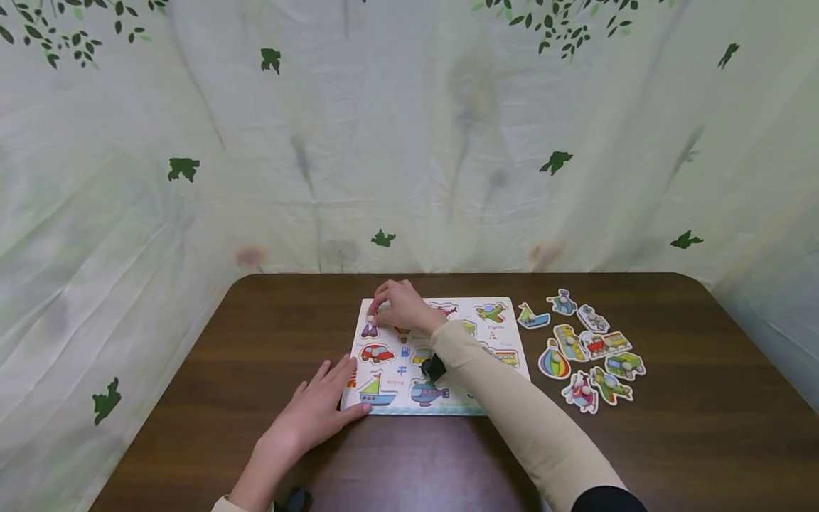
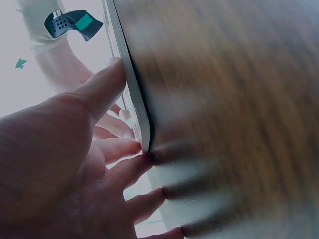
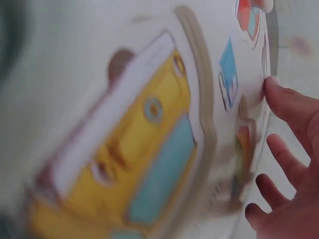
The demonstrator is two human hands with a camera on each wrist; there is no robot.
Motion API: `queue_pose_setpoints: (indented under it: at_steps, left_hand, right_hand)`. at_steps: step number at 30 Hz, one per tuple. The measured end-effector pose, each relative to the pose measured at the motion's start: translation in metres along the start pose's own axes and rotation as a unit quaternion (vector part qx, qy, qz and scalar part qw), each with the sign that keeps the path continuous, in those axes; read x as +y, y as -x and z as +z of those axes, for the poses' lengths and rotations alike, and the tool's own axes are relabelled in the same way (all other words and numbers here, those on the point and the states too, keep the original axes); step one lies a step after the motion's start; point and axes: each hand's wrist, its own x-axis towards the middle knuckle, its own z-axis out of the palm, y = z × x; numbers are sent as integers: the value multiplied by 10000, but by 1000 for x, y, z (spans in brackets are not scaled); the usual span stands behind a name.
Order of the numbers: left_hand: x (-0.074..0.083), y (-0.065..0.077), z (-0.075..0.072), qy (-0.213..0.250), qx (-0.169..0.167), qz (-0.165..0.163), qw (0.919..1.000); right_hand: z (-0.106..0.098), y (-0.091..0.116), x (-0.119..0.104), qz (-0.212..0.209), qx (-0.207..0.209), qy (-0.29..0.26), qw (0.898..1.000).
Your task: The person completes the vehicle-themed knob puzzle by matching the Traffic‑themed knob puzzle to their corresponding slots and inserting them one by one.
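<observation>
A white puzzle board (image 1: 397, 386) printed with vehicles lies on the brown table. My right hand (image 1: 404, 307) reaches across to its upper left corner, thumb and index finger pinched at a purple puzzle piece (image 1: 369, 331). A pale round spot shows at those fingertips. In the right wrist view the thumb (image 3: 286, 102) is down at the board and the other fingers spread apart beside it; the index finger is hidden. My left hand (image 1: 318, 403) rests with straight, spread fingers along the lower left corner, its thumb (image 2: 107, 82) against the front edge.
Right of the board lie several loose puzzle pieces, among them a sailboat (image 1: 534, 317), a balloon (image 1: 554, 361), a red train (image 1: 604, 345) and a green plane (image 1: 611, 387). A leaf-patterned curtain (image 1: 409, 156) hangs behind the table (image 1: 256, 334).
</observation>
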Motion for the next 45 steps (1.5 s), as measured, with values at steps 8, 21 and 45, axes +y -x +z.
queue_pose_setpoints:
  at_steps: [8, 21, 45]
  left_hand:
    - [1, 1, -2, 11, 6, 27, 10000]
    - [0, 1, 1, 6, 3, 67, 10000]
    - [1, 0, 0, 10, -47, 24, 10000]
  right_hand:
    - [-12, 6, -4, 29, -315, 52, 9995]
    - [-19, 14, 2, -525, -142, 56, 9985]
    - [-65, 65, 15, -1333, 4, 193, 9909]
